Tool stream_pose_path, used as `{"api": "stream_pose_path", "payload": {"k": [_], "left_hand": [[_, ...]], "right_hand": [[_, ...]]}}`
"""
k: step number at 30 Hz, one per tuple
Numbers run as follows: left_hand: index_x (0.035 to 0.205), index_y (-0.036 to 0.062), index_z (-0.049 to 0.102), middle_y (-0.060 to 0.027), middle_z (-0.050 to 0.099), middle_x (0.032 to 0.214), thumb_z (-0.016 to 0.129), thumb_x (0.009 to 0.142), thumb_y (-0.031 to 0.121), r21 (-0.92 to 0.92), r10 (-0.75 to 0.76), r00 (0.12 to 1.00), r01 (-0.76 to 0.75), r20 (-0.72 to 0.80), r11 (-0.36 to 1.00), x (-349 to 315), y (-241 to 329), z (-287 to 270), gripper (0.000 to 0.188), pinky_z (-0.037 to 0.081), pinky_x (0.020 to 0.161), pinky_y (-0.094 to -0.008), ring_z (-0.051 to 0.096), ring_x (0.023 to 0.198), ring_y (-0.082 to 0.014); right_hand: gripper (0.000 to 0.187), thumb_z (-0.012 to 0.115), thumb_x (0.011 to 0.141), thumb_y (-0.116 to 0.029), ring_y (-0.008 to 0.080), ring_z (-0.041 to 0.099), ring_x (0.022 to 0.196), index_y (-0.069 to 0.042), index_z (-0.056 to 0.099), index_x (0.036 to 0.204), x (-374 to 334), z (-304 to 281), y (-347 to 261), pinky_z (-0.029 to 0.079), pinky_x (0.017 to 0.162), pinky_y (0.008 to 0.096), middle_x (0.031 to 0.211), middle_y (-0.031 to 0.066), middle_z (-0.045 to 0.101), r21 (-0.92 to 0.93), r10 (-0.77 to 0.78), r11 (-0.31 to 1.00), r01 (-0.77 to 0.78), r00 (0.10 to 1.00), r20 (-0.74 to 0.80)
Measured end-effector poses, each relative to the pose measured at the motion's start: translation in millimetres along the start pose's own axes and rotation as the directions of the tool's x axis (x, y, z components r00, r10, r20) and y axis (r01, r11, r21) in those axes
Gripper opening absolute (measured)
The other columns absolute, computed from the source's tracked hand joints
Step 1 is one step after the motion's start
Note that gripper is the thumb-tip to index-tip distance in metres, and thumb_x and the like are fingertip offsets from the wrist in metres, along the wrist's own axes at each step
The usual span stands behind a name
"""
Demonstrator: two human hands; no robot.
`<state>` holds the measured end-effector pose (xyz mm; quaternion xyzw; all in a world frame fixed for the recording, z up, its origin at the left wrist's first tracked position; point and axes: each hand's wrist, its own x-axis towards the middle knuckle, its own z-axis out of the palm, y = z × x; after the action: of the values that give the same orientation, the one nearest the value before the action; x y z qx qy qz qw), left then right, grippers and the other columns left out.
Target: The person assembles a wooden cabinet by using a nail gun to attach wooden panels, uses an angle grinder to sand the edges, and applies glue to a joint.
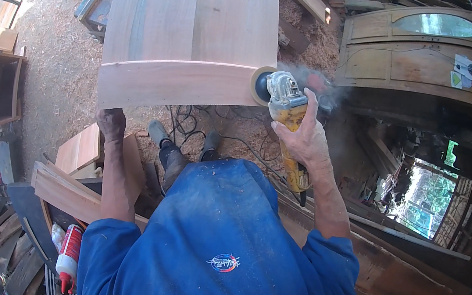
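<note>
My right hand is wrapped round the yellow body of an angle grinder, its index finger stretched along the grey head. The grinder's round sanding disc meets the right end of a curved rail on a pale wooden panel. Dust hangs in the air just right of the disc. At the panel's near left corner, my left hand is closed on the wooden edge, its fingertips partly hidden.
Black cables lie by my feet. Boards and a red-and-white bottle are at the lower left. A wooden door with an oval opening rests at the right. Shavings cover the floor.
</note>
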<state>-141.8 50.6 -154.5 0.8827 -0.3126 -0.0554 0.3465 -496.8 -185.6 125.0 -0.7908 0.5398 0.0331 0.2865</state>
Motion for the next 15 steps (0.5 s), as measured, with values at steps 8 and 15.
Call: {"api": "stream_pose_path", "payload": {"k": [8, 15], "left_hand": [[0.104, 0.0011, 0.071, -0.0212, 0.071, 0.097, 0.060, 0.093, 0.014, -0.050, -0.035, 0.999, 0.034, -0.032, 0.998, -2, -17, 7, 0.020, 0.051, 0.076, -0.0492, 0.067, 0.090, -0.0431], [0.108, 0.0025, 0.070, -0.0195, 0.070, 0.105, 0.066, 0.089, 0.017, -0.112, -0.011, 1.000, 0.009, -0.015, 0.994, 3, 7, 1, 0.024, 0.049, 0.088, -0.0482, 0.065, 0.101, -0.0418]], "right_hand": [[0.095, 0.076, 0.085, -0.036, 0.0485, 0.065, 0.113, -0.009, 0.017, 0.154, -1, -23, 43, 0.051, 0.098, 0.0491, 0.122, 0.0326, 0.065, 0.030, 0.163, 0.987, -0.160, 0.981, -0.109], [0.088, 0.076, 0.085, -0.025, 0.0319, 0.068, 0.108, -0.001, 0.023, 0.151, 6, -24, 23, 0.053, 0.095, 0.0409, 0.119, 0.0233, 0.066, 0.219, 0.012, 0.975, 0.035, 0.977, -0.212]]}}
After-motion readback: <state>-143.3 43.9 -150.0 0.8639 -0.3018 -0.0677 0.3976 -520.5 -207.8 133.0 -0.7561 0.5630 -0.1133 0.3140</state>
